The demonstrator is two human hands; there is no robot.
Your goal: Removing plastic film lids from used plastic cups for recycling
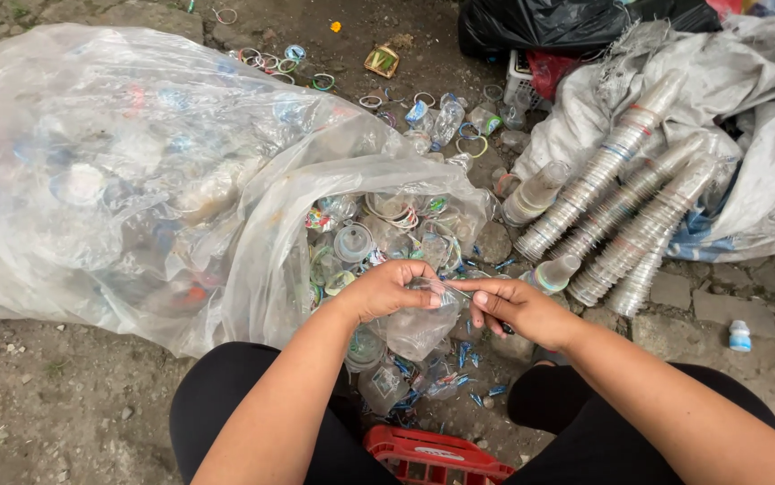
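My left hand [385,287] grips a clear plastic cup [419,328] by its rim, the cup hanging down between my knees. My right hand [518,310] sits just to its right, with the index finger stretched to the cup's rim and a small dark object partly hidden in the curled fingers. Both hands hover at the mouth of a big clear plastic bag [136,180] full of used cups and bottles. Several more cups [351,242] spill from the bag's opening. Blue and green scraps of lid film [473,355] lie on the ground below my hands.
Long nested stacks of clear cups [625,211] lie on a grey sack [747,108] at the right. A black bag [540,27] sits at the top. A red crate [432,458] is between my legs. Plastic rings [270,61] and small bottles [446,121] litter the ground.
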